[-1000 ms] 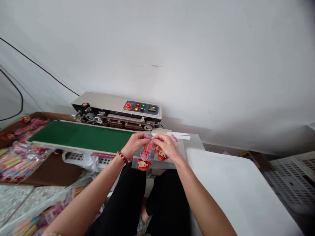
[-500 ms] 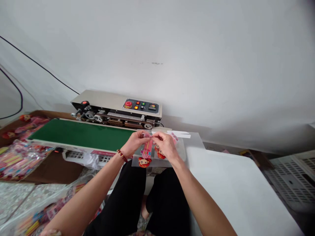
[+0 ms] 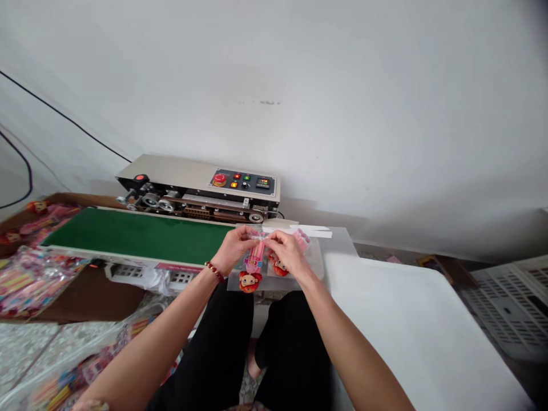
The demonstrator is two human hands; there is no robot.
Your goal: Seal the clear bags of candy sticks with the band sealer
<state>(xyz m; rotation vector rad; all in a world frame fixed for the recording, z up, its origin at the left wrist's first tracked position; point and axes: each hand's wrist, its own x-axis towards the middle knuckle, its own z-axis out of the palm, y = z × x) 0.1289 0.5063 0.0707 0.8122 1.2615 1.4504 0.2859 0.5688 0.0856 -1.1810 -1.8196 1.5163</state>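
Note:
Both hands pinch the top edge of a clear plastic bag (image 3: 252, 273) that holds pink toys with red cartoon heads. My left hand (image 3: 233, 249), a red bead bracelet on its wrist, grips the bag's left part. My right hand (image 3: 287, 253) grips its right part, over a second red head (image 3: 280, 267). The bag sits at the right end of the green conveyor belt (image 3: 137, 235) of a band sealing machine (image 3: 201, 188), on a small clear shelf (image 3: 338, 242).
A cardboard box (image 3: 85, 297) at the left holds several filled toy bags (image 3: 29, 277). More bags lie at bottom left. A white table (image 3: 411, 325) is at the right, with a white plastic crate (image 3: 509, 302) beyond it. A wall stands behind the machine.
The view has shifted a little. Both hands stay on the bag's top edge, with small finger movements; the bag has barely moved.

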